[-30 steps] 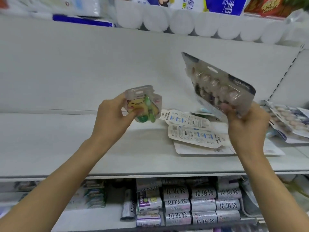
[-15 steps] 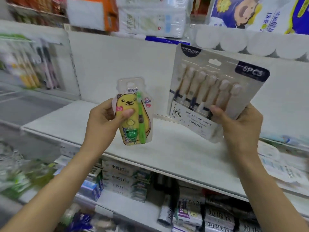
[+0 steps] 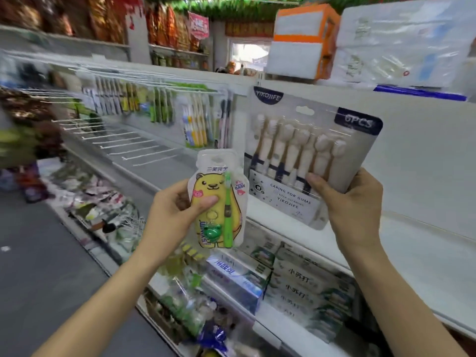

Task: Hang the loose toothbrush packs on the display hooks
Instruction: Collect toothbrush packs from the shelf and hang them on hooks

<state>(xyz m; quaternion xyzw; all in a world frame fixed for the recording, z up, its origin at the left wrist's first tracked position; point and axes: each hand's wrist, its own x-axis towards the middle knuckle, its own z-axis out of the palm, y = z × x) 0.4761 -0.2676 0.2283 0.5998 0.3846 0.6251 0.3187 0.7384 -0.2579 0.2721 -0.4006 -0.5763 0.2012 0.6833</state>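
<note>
Before a white shop shelf (image 3: 425,253), a person raises both bare forearms, each hand lifting a toothbrush pack upright. Left hand (image 3: 172,217) grips a small pack (image 3: 219,197) printed with a yellow bear, thumb pressed across its front, fingers curled behind; a green brush sits inside. Right hand (image 3: 355,202) pinches the lower right corner of a larger six-brush pack (image 3: 306,150), thumb on the front, tilting it slightly. Farther left, blurred, wire hooks (image 3: 128,140) jut out, some bare, some carrying hanging packs (image 3: 195,124).
</note>
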